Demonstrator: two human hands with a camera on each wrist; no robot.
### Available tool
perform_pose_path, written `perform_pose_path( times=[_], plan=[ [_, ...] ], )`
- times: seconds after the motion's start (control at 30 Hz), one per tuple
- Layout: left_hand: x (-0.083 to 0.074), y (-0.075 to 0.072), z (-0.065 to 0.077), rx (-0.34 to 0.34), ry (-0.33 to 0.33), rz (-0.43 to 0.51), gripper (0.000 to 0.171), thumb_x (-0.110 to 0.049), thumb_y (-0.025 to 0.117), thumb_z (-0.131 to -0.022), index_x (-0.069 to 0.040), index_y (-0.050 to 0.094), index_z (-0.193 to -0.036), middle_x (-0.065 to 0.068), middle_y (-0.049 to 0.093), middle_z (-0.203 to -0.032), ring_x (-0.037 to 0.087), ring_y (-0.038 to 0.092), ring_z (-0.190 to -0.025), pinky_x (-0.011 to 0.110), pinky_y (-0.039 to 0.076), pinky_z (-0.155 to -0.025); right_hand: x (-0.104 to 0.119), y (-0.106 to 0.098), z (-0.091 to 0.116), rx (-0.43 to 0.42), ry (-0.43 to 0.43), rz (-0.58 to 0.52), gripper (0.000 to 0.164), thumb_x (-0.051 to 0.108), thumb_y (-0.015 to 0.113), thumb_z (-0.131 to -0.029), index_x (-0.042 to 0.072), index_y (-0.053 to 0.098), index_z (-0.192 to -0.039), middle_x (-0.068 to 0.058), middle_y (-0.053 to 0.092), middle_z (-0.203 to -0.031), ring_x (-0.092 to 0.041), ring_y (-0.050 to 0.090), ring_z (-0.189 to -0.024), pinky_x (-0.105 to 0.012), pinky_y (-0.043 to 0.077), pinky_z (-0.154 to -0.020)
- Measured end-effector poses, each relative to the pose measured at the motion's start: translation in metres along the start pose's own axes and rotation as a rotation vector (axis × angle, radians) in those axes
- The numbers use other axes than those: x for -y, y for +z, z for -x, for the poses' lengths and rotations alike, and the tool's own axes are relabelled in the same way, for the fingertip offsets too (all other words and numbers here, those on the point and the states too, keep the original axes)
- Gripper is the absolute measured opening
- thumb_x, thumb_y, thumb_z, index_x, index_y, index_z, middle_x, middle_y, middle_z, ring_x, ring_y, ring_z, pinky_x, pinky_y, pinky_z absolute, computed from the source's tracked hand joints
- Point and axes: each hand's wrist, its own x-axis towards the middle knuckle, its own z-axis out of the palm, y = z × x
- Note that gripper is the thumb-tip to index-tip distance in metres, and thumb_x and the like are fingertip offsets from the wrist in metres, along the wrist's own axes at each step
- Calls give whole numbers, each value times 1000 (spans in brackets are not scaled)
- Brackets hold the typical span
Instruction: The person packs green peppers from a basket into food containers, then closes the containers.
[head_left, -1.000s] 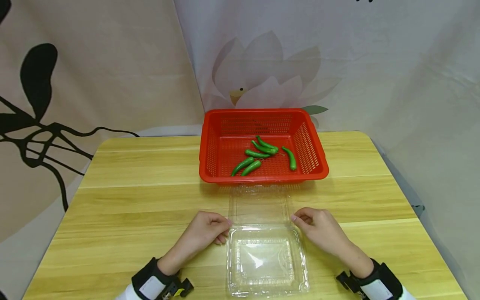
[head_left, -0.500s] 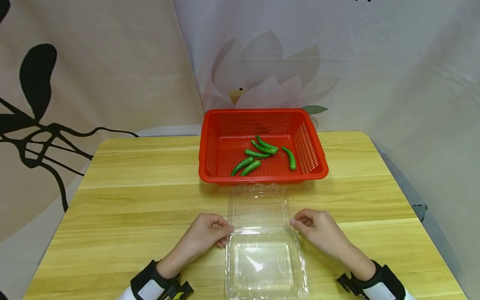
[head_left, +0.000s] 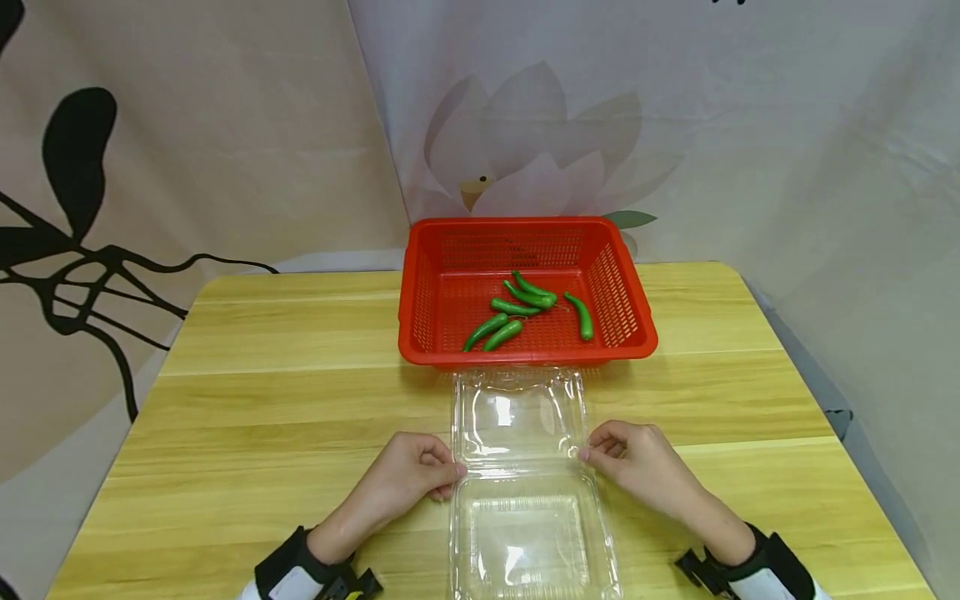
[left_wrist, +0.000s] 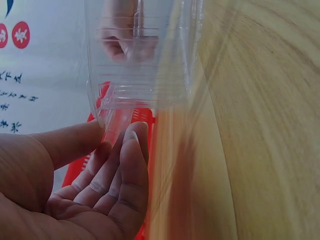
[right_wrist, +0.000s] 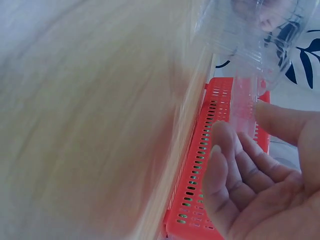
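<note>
A clear plastic clamshell container (head_left: 532, 525) lies opened out on the table, its lid (head_left: 517, 417) on the far side, beside the red basket. My left hand (head_left: 416, 467) pinches the container's left edge near the hinge between thumb and fingers. On the opposite edge, the thumb and fingertips of my right hand (head_left: 633, 458) pinch the plastic at about the same height. Both wrist views show the thumbs (left_wrist: 75, 142) at the thin rim, with the remaining fingers (right_wrist: 235, 170) loosely curled below.
Behind the lid stands a red perforated basket (head_left: 525, 358) holding several green chili peppers (head_left: 506, 335). The wooden table (head_left: 300, 358) reaches back to a printed fabric backdrop (head_left: 262, 125). Black straps with small cameras (head_left: 337, 579) sit on both wrists.
The container's hinge and both hands have shifted slightly toward the body. Bright reflections now show on the lid, whose angle has changed. The basket and peppers stay where they were.
</note>
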Motion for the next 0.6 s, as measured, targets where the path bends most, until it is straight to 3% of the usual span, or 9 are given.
perform_pose_path(
  times=[0.3, 0.6],
  plan=[
    [-1, -1, 4, 10, -13, -67, 18, -13, 82, -92, -2, 72, -82, 8, 70, -68, 15, 66, -64, 25, 55, -59, 2, -2, 3, 21, 4, -12, 15, 21, 82, -92, 9, 73, -93, 8, 69, -81, -7, 65, -72, -25, 59, -64],
    [1, 2, 7, -7, -26, -42, 19, -15, 81, -92, -3, 71, -82, 8, 71, -68, 17, 66, -64, 25, 54, -60, 2, -1, 4, 7, -25, -38, 14, 14, 84, -90, 9, 72, -91, 9, 69, -79, -7, 66, -71, -26, 59, -63]
  ],
)
